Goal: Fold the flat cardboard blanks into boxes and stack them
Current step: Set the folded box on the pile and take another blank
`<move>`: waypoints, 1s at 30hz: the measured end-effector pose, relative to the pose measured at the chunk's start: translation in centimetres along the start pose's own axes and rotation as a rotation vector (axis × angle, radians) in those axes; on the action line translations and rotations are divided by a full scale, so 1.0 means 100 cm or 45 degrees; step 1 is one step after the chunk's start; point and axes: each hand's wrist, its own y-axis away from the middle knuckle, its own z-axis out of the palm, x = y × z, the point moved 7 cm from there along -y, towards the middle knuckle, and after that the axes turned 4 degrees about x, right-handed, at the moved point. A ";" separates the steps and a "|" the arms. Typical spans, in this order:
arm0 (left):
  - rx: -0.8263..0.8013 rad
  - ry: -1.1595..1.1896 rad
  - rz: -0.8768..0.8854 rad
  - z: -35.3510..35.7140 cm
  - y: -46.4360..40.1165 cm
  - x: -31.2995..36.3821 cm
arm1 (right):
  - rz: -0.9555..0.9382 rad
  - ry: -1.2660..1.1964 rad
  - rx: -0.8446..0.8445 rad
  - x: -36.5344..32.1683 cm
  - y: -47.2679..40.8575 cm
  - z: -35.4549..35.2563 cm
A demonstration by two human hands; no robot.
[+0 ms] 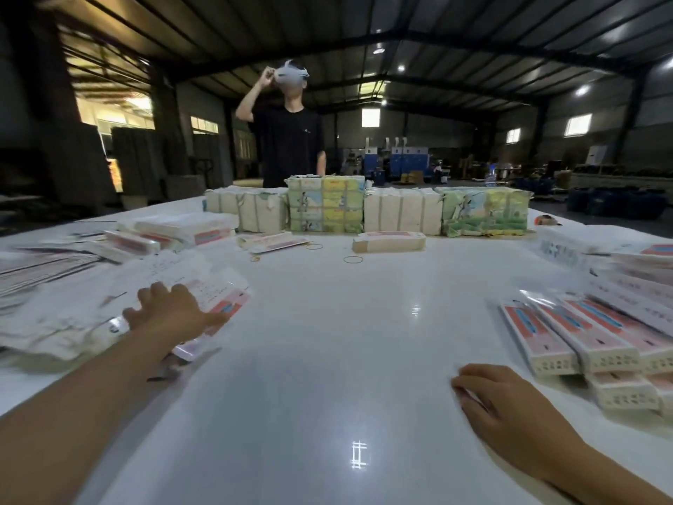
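A loose heap of flat white-and-pink cardboard blanks (73, 315) lies at the left of the white table (327, 359). My left hand (171, 311) rests on the top blank (218, 293), fingers spread over it and thumb at its near edge. My right hand (506, 406) lies on the bare table at the lower right, fingers loosely bent, holding nothing. Folded boxes (582, 340) with pink tops are stacked in rows at the right, just beyond my right hand.
Wrapped bundles of blanks (364, 209) line the far edge of the table. One folded box (389, 242) and rubber bands (353, 259) lie in front of them. More boxes (174, 231) sit at far left. A person (287, 140) stands behind the table.
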 end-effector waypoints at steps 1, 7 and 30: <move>-0.010 -0.039 -0.037 0.009 -0.004 -0.011 | 0.008 0.000 -0.006 0.000 0.000 0.000; -0.020 0.084 -0.079 0.022 -0.031 -0.025 | 0.024 0.030 -0.021 0.000 -0.002 -0.001; -0.200 1.358 0.260 -0.046 0.029 0.056 | 0.142 -0.155 -0.030 0.003 -0.002 0.000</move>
